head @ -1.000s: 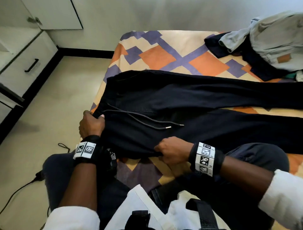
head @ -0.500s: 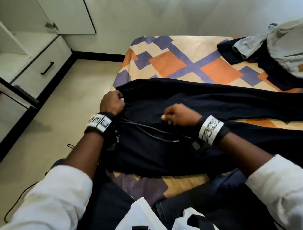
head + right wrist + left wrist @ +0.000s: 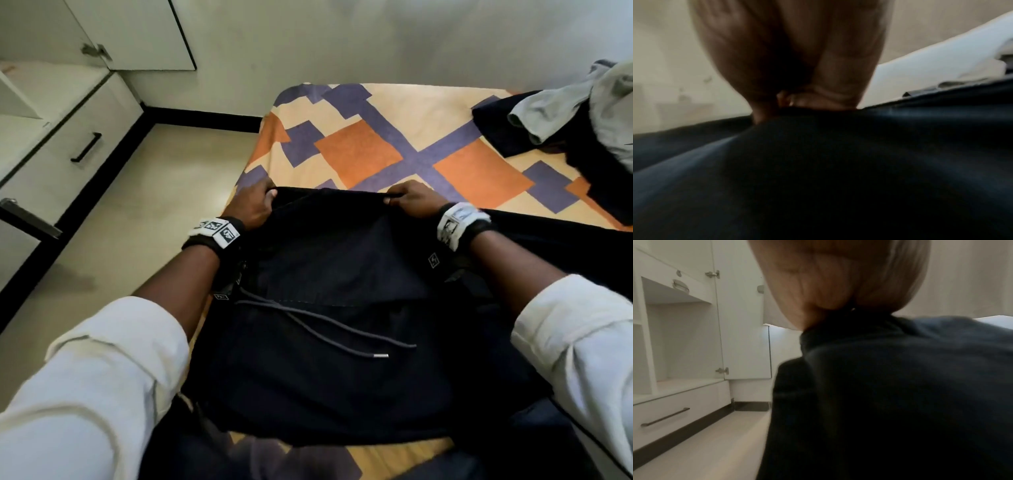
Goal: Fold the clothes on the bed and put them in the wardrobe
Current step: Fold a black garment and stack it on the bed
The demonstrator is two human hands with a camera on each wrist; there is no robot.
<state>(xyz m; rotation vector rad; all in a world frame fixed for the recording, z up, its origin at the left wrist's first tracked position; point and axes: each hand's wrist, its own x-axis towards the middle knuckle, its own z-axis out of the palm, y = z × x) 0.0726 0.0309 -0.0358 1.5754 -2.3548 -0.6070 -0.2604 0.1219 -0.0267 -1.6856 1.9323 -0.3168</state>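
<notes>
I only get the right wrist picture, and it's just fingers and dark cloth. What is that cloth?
Observer: Dark trousers spread on a patterned bed; a drawstring lies across them.
Child: Is the other hand helping?
Observer: Yes. The left hand grips the far edge of the trousers too, and the right hand grips it further along.
Child: Are there more clothes?
Observer: A heap of grey and dark clothes sits at the bed's far right corner.
Child: Where's the wardrobe?
Observer: On the left, across the floor: a white wardrobe with its door open.
</notes>
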